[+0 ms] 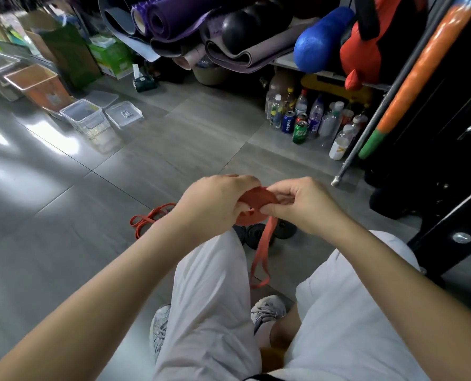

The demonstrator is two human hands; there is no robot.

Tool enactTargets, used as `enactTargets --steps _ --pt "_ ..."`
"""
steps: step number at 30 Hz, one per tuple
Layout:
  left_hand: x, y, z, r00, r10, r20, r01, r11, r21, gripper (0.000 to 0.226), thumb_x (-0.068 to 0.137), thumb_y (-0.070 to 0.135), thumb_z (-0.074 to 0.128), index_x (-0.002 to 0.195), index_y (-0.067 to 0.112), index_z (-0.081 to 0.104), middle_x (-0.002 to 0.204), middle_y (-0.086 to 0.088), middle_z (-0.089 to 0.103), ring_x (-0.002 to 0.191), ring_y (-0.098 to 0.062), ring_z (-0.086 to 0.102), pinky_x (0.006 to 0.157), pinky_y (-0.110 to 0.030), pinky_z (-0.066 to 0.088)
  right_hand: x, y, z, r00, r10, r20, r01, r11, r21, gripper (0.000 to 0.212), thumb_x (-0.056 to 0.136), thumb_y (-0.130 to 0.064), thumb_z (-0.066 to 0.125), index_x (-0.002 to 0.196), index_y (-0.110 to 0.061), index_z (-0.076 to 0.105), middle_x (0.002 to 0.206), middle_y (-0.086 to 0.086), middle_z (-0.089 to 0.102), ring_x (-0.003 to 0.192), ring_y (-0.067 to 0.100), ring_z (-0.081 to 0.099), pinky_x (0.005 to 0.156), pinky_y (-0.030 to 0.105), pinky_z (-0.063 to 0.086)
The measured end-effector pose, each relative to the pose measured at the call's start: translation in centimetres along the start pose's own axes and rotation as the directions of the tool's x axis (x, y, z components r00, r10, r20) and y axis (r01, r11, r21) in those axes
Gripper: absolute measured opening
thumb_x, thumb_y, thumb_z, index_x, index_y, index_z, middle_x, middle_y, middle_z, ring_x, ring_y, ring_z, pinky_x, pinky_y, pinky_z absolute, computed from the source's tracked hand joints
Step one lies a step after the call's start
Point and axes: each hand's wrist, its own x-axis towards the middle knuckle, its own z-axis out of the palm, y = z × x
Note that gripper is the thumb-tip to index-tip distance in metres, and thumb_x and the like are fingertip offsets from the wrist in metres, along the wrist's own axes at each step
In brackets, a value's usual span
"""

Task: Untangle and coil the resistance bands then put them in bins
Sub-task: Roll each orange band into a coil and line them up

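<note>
A red resistance band (257, 200) is partly wound into a coil held above my knees. My left hand (215, 204) grips the coil from the left with curled fingers. My right hand (303, 202) pinches the coil's right edge between thumb and fingers. The band's loose tail (261, 254) hangs down between my legs. A second red band (149, 220) lies in loops on the grey floor, left of my left wrist. Clear plastic bins (84, 116) stand on the floor at the far left, with an orange-tinted bin (36, 81) behind them.
Bottles and cans (308, 119) crowd the floor under a shelf at the right. Rolled mats (179, 28) and balls pile up at the back. A black dumbbell (259, 235) lies by my knees. A black rack (448, 204) stands at the right.
</note>
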Motion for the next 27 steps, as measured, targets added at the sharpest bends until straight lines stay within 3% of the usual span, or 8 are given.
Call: enactTargets --steps 8,12,15,17,19,22,25,27 --pt "-0.7 -0.7 1.1 0.959 -0.209 -0.19 0.098 0.877 -0.471 0.033 0.079 0.012 0.07 0.108 0.026 0.063 0.082 0.025 0.058 0.077 -0.001 0.056 0.071 -0.006 0.042 -0.6 1.5 -0.7 0.997 0.04 -0.062 -0.029 0.987 0.161 0.026 0.071 -0.014 0.081 0.082 -0.036 0.073 0.083 -0.011 0.075 0.083 0.006 0.071 0.083 0.03 0.055" --pt "-0.7 -0.2 1.5 0.923 -0.304 -0.234 0.051 0.702 -0.71 0.036 0.078 0.004 0.072 0.094 0.035 0.061 0.083 0.023 0.064 0.079 -0.002 0.063 0.074 -0.017 0.049 -0.5 1.4 -0.7 0.997 -0.02 -0.07 0.038 0.961 0.273 0.029 0.073 -0.01 0.077 0.084 -0.036 0.072 0.082 -0.01 0.075 0.083 0.005 0.071 0.075 0.018 0.053" --pt "-0.8 0.6 2.2 0.893 -0.42 -0.158 0.044 0.433 -0.9 0.036 0.08 -0.003 0.069 0.096 0.028 0.061 0.09 0.0 0.069 0.082 -0.019 0.067 0.072 -0.035 0.055 -0.4 1.5 -0.6 0.996 -0.031 -0.087 0.064 0.909 0.412 0.026 0.073 -0.005 0.073 0.088 -0.026 0.071 0.083 -0.007 0.075 0.081 0.01 0.072 0.071 0.017 0.053" --pt "-1.2 0.9 2.9 0.899 -0.431 -0.081 0.09 0.361 -0.928 0.03 0.083 -0.003 0.065 0.099 0.021 0.058 0.095 -0.008 0.067 0.088 -0.026 0.067 0.079 -0.046 0.056 -0.4 1.6 -0.6 0.995 -0.019 -0.095 0.055 0.919 0.391 0.024 0.073 -0.006 0.073 0.087 -0.026 0.07 0.08 -0.009 0.075 0.078 0.009 0.072 0.07 0.019 0.054" --pt "-1.4 0.5 3.3 0.925 -0.371 -0.079 0.157 0.564 -0.811 0.033 0.085 0.006 0.066 0.109 0.023 0.052 0.105 0.0 0.062 0.097 -0.02 0.063 0.087 -0.045 0.053 -0.4 1.7 -0.7 0.995 0.0 -0.098 0.025 0.967 0.255 0.025 0.073 -0.01 0.077 0.086 -0.031 0.07 0.079 -0.013 0.074 0.079 0.006 0.071 0.074 0.023 0.055" --pt "-1.4 -0.6 3.2 0.986 -0.07 -0.149 0.022 0.954 -0.3 0.067 0.083 0.023 0.069 0.14 0.026 0.034 0.125 0.003 0.05 0.114 -0.018 0.051 0.088 -0.037 0.049 -0.4 1.7 -0.7 0.997 -0.018 -0.071 0.003 0.978 -0.209 0.015 0.074 -0.022 0.079 0.085 -0.031 0.074 0.077 -0.01 0.074 0.075 0.007 0.069 0.075 0.031 0.055" --pt "-1.1 -0.8 3.1 0.983 0.185 -0.02 -0.181 0.976 0.122 0.061 0.091 0.025 0.056 0.144 0.034 0.026 0.122 0.003 0.053 0.105 -0.023 0.056 0.072 -0.039 0.053 -0.4 1.4 -0.1 0.997 -0.062 -0.038 0.041 0.911 -0.411 0.013 0.073 -0.027 0.076 0.086 -0.027 0.074 0.065 -0.012 0.067 0.062 0.009 0.06 0.065 0.031 0.05" --pt "-1.0 -0.9 3.1 0.98 0.197 0.013 -0.197 0.971 0.134 0.051 0.096 0.026 0.047 0.143 0.037 0.031 0.112 0.004 0.057 0.093 -0.023 0.059 0.067 -0.039 0.052 -0.4 1.3 0.1 0.998 -0.045 -0.044 0.024 0.921 -0.388 0.009 0.073 -0.027 0.075 0.081 -0.026 0.072 0.058 -0.012 0.062 0.058 0.008 0.055 0.062 0.031 0.049"
